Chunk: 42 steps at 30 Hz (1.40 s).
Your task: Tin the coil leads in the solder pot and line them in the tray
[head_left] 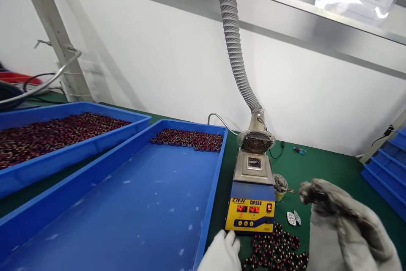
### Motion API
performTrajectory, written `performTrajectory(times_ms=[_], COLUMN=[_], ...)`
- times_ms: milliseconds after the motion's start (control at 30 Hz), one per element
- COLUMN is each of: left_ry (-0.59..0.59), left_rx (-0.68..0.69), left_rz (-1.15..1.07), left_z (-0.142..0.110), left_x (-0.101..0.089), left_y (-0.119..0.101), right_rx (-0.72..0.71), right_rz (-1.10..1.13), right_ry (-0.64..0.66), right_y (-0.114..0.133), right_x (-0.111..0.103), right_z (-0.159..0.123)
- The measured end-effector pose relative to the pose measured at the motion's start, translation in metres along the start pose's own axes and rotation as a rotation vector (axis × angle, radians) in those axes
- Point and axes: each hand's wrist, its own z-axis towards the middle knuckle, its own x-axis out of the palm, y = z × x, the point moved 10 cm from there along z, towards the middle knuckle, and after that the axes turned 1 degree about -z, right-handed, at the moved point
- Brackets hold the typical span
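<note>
- Ring-shaped parts (pixel 275 247), dark with red and pale spots: a loose heap on the green bench mat (pixel 323 159), directly in front of the yellow-fronted heating unit (pixel 253 192) and between the two gloved hands.
- Likely faults: the lit digits and square well (pixel 254 163) suggest heat, so a glove passing low over the top could scorch. Rings lie crowded and overlapping; a sideways sweep of either hand could scatter them. A thin tool (pixel 287 189) projects from the cup (pixel 281 195) towards the right fingertips; catching it might tip the cup.
- Left hand (pixel 222 252), white glove: fingers side by side and slightly bent, tips just beside the unit's lower front edge. Heap lies just to the right of these fingers; whether anything is under them cannot be told.
- Right hand (pixel 349 224), stained grey glove, blurred: fingertips bunched near the tool's end, above and to the right of the heap, apart from most rings. Whether they pinch anything cannot be told. Heap's right edge meets the glove's outline.
- Similar parts: grouped at the far end of the near blue tray (pixel 142 203); spread densely in the left blue tray (pixel 47 167).
</note>
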Motion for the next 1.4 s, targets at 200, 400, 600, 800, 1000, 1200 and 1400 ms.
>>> performTrajectory(times_ms=[200, 400, 600, 800, 1000, 1200, 1400], left_ry=[-0.757, -1.268, -1.166, -1.030, -1.065, -1.112, -1.170], left_rx=[-0.104, 0.047, -0.136, 0.023, 0.177, 0.141, 0.074], left_rz=[0.136, 0.197, -0.396, -0.655, -0.425, -0.156, -0.104], left_z=[-0.026, -0.074, -0.063, -0.054, -0.062, -0.070, -0.073], left_x=[-0.173, -0.220, -0.200, -0.196, -0.217, -0.218, -0.218], left_y=[0.033, 0.029, 0.080, 0.088, 0.064, 0.055, 0.059], right_rx=[0.365, 0.543, 0.581, 0.623, 0.397, 0.617, 0.694], right_rz=[0.073, 0.411, 0.530, 0.472, 0.398, 0.721, 0.539], right_ry=[0.220, 0.316, 0.332, 0.439, 0.575, 0.223, 0.377], right_y=[-0.060, -0.102, -0.110, -0.104, -0.088, -0.108, -0.104], right_x=[0.049, 0.099, 0.106, 0.111, 0.112, 0.088, 0.113], right_z=[0.004, -0.016, -0.024, -0.032, -0.019, -0.012, -0.033])
